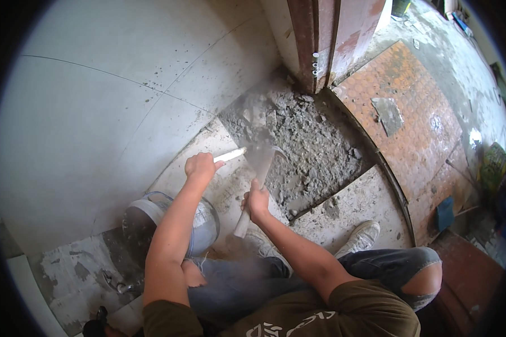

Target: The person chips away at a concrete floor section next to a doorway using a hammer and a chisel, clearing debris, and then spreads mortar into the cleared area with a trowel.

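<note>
My left hand (200,167) is closed around a pale chisel-like rod (231,154), which points right toward the rubble. Its far end is near a haze of dust. My right hand (257,202) grips the hammer (243,224) by its long light handle, which slants up and to the right. The hammer's head is partly blurred by dust over the broken grey rubble (315,154). This rubble fills a dug-out patch of floor between light tiles (348,208) and a door frame (320,45).
A whitish bucket (208,224) stands left of my knees, beside my left forearm. Light tiled wall (95,112) rises at the left. Beyond a dark strip lies an orange-brown tiled floor (399,84) with a loose broken piece (387,115). My shoes (361,238) rest at the patch's near side.
</note>
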`<state>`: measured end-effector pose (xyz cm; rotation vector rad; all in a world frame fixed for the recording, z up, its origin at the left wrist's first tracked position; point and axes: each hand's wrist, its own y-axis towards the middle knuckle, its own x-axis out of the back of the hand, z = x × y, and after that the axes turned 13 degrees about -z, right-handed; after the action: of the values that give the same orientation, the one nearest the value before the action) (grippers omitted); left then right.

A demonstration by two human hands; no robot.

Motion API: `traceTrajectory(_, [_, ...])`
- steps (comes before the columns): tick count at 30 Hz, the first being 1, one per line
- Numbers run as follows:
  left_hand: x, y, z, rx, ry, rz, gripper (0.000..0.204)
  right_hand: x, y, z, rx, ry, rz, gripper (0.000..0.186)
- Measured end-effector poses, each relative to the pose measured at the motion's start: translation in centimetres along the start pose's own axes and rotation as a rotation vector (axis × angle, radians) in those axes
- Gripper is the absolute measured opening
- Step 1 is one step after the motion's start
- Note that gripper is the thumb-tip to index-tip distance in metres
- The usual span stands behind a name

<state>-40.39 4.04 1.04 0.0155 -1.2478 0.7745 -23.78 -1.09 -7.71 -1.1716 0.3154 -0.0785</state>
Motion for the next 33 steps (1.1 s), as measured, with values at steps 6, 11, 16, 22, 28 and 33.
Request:
traceTrajectory(6, [0.4, 0.2, 0.0, -0.021, 0.007, -0.005, 0.058, 0.1, -0.3, -0.5, 0.009, -0.033, 0.001, 0.034])
traceTrajectory(11, [0.5, 0.6, 0.3, -0.026, -0.012, -0.026, 0.058, -0.1, -0.6, -0.5, -0.012, -0.056, 0.005, 0.035])
traceTrajectory(16, [0.9, 0.7, -0.2, -0.013, -0.004, -0.013, 0.058, -0.1, -0.5, -0.1, -0.015, -0.038, 0.007, 0.034])
traceTrajectory(22, [1.1, 0.6, 0.0, -0.006, 0.011, 0.014, 0.058, -0.2, -0.8, -0.1, -0.007, -0.041, 0.004, 0.033])
traceTrajectory(28, [1.0, 0.7, 0.2, -0.041, 0.025, -0.022, 0.058, -1.0, -0.6, -1.0, -0.001, -0.071, -0.012, 0.033])
traceTrajectory(33, [1.1, 1.6, 0.7, -0.009, 0.001, -0.067, 0.058, -1.5, 0.7, -1.3, -0.115, -0.018, 0.073, 0.034])
